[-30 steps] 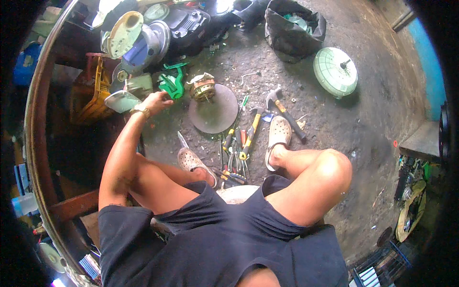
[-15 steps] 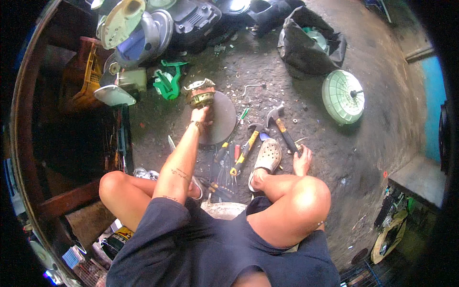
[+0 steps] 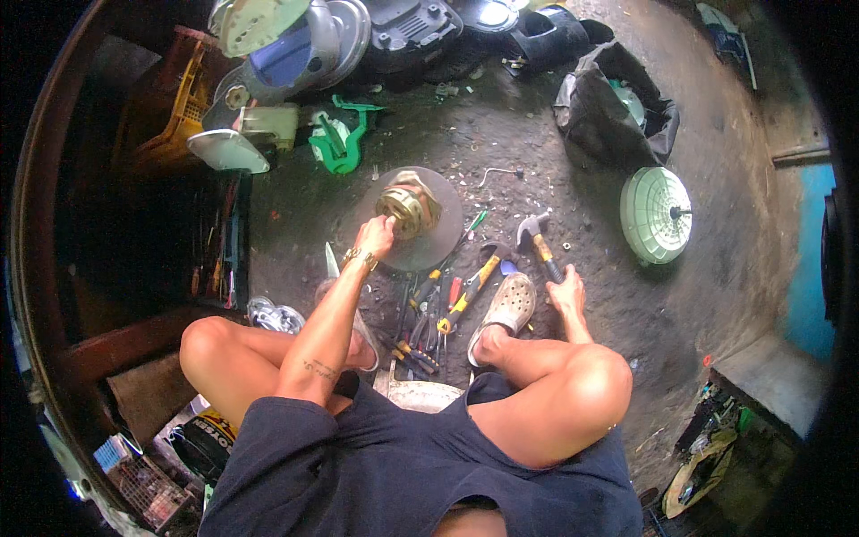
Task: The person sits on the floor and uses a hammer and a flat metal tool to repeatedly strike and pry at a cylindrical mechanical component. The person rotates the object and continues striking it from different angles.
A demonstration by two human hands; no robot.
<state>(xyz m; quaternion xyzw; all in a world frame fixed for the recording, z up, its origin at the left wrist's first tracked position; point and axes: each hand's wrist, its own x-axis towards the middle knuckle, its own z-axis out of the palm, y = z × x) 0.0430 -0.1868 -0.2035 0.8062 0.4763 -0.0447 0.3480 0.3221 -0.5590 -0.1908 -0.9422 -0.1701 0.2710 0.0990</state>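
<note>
Brass-coloured motor [image 3: 409,208] tilted on round grey disc [image 3: 434,237]; claw hammer [image 3: 540,246] on floor

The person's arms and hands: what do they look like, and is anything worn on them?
Both forearms are bare, with no gloves on either hand. The left hand has a gold-coloured band at the wrist, a watch or bracelet, and the left forearm carries small dark tattoo marks. The right hand wears nothing I can make out. A dark sleeveless top leaves the arms uncovered.
</note>
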